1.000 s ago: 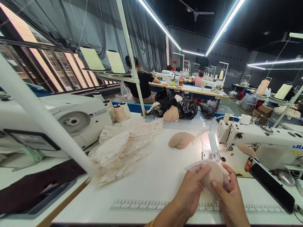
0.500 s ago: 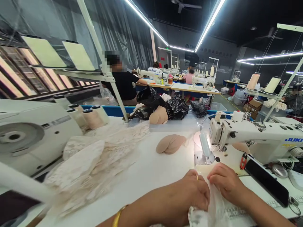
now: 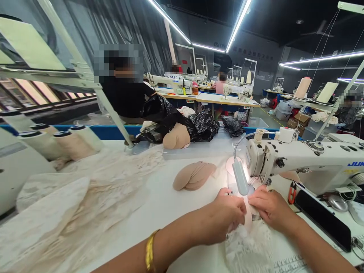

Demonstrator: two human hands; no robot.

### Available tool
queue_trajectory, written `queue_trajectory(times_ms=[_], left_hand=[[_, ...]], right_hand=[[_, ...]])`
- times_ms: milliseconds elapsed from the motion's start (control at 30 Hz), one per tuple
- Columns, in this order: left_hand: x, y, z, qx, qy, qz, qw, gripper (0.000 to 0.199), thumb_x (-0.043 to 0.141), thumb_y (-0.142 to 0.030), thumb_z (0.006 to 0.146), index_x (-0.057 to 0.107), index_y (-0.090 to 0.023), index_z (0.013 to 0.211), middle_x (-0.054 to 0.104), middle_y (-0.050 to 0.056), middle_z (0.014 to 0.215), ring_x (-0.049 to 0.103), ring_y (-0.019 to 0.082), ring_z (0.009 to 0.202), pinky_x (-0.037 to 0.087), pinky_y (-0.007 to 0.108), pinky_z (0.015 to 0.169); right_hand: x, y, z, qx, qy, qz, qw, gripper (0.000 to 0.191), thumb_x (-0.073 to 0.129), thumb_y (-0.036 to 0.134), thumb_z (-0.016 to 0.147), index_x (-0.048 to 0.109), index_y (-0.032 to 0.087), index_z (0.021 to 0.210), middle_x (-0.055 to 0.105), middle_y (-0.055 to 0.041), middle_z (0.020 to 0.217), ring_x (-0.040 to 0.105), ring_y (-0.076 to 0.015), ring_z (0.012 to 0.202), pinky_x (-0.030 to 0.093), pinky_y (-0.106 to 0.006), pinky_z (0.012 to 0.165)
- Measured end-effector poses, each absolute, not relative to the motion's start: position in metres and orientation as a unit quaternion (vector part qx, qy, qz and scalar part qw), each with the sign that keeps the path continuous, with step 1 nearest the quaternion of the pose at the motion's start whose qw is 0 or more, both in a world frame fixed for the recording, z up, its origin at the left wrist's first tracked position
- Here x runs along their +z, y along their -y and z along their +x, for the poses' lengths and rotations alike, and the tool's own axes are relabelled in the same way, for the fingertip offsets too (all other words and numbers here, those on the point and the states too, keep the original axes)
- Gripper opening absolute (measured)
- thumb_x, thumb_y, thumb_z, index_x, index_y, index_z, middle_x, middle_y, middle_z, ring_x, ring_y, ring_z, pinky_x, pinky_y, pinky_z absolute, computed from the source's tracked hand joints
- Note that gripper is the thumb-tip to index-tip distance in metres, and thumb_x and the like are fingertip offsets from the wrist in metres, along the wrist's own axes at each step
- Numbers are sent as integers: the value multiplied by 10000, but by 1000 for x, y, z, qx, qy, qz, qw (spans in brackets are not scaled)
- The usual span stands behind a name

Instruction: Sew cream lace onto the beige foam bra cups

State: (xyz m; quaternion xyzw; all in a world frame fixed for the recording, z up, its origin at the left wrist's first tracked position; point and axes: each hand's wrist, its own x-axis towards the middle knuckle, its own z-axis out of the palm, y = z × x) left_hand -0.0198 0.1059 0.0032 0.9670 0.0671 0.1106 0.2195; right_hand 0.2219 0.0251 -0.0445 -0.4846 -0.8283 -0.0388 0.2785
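White lace fabric [image 3: 247, 246] hangs over the table's front edge, its upper part pinched between my two hands. My left hand [image 3: 227, 214] has its fingers closed on the fabric's left side, below the lamp. On the right side my right hand [image 3: 270, 206] grips the same fabric, its fingertips close to the needle area of the white sewing machine [image 3: 301, 157]. A small grey lamp [image 3: 240, 177] lights the spot above the fingers. Left of the hands lies a fanned stack of beige pads [image 3: 193, 175].
A black phone [image 3: 324, 220] and red snips [image 3: 292, 192] lie right of my right hand. Lace fabric [image 3: 71, 204] spreads over the left. Thread cones [image 3: 72, 146], more beige pads [image 3: 176, 136] and black plastic bags [image 3: 203, 127] stand behind. A person in black [image 3: 122, 96] sits beyond.
Both hands have moved forward with the fabric, up to the sewing machine's needle area. More of the lace now shows below them. The view has shifted to the right.
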Motion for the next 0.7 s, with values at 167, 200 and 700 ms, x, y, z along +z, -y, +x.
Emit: queue_trajectory(times_ms=[167, 200, 700], left_hand=[[1, -105, -14, 57, -105, 968, 220, 306, 647, 76, 587, 670, -181, 750, 700, -4, 1107, 551, 139, 763, 324, 458, 976], [2, -105, -13, 56, -111, 967, 220, 305, 651, 76, 581, 669, -179, 746, 702, -4, 1108, 544, 146, 775, 330, 443, 950], [10, -103, -18, 75, -86, 973, 202, 279, 645, 60, 658, 677, -189, 779, 714, 3, 1125, 578, 193, 863, 382, 357, 777]], right_hand=[[-49, -31, 229, -44, 835, -487, 253, 320, 499, 77, 997, 724, 273, 1113, 777, -40, 985, 655, -224, 910, 497, -323, 732], [-49, -31, 230, -47, 833, -491, 249, 325, 499, 72, 991, 721, 273, 1116, 777, -41, 986, 655, -228, 919, 499, -323, 731], [-47, -26, 228, -54, 830, -506, 228, 342, 508, 40, 945, 717, 269, 1090, 771, -37, 994, 654, -237, 959, 508, -335, 745]])
